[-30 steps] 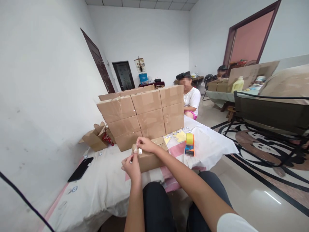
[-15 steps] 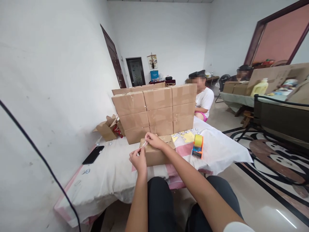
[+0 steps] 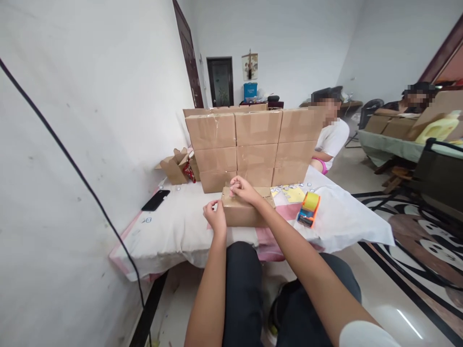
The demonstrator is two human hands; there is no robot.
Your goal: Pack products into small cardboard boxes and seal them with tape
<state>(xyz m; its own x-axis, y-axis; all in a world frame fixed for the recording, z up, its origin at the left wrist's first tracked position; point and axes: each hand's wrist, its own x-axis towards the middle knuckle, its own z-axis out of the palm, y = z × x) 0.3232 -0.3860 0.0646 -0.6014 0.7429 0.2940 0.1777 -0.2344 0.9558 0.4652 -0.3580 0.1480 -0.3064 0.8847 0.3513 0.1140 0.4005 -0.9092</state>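
While boxes [image 3: 253, 144] stack on the white-covered table [image 3: 173, 231] by the wall, both hands [image 3: 216, 217] [image 3: 245, 189] pinch at the small box [image 3: 243, 212]; tape strip's gone now.

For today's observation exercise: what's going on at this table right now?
A seated person works on a small cardboard box on the white-covered table. The right hand rests on the box's top left edge; the left hand is at its left end. Behind it stands a wall of sealed boxes; a tape dispenser lies to the right, a phone to the left.
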